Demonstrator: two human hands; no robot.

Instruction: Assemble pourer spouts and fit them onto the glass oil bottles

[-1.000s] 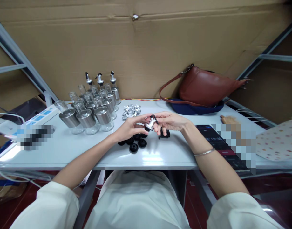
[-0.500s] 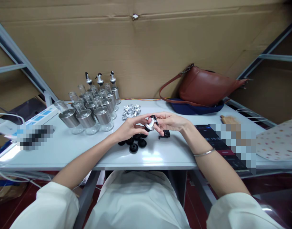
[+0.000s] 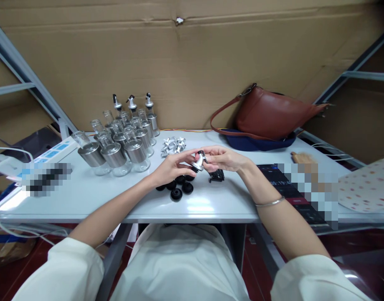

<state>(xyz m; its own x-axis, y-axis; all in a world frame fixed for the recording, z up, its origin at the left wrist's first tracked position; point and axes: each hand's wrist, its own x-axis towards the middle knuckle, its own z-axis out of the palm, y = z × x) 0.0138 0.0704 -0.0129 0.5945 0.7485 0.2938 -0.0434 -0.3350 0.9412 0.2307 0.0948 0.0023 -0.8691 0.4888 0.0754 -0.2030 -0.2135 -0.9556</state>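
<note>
Both hands meet above the middle of the white table (image 3: 85,196). My left hand (image 3: 171,168) and my right hand (image 3: 225,159) pinch a small silver pourer spout with a black base (image 3: 199,161) between their fingertips. Under my left hand lie several round black stoppers (image 3: 176,194). A small black clip part (image 3: 217,176) rests on the table below my right fingers. A heap of silver spout pieces (image 3: 173,146) lies just behind my hands.
Glass bottles with steel collars (image 3: 121,142) stand at the back left, three of them capped with pourers. A brown leather bag (image 3: 270,115) on blue cloth sits at the back right. A dark phone (image 3: 281,184) lies right of my wrist. A power strip (image 3: 50,154) lies at the left edge.
My right fingers have closed in further on the spout and turned it slightly. The hands stay in the same place over the table.
</note>
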